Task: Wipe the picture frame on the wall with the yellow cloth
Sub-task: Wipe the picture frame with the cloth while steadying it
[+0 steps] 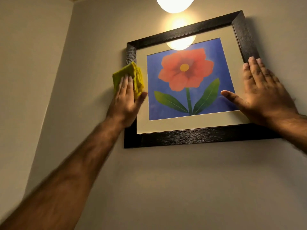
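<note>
A black picture frame [196, 138] hangs slightly tilted on the beige wall, holding a red flower on blue under glass. My left hand [126, 100] presses a folded yellow cloth [132, 75] flat against the frame's left side, fingers over the cloth, thumb out toward the glass. My right hand [264, 90] lies flat with fingers spread on the frame's right side, covering the lower right corner. Both forearms reach up from below.
A glowing round lamp [175, 4] hangs above the frame, and its glare reflects in the glass near the top. A wall corner [66, 52] runs down on the left. Bare wall stretches below the frame.
</note>
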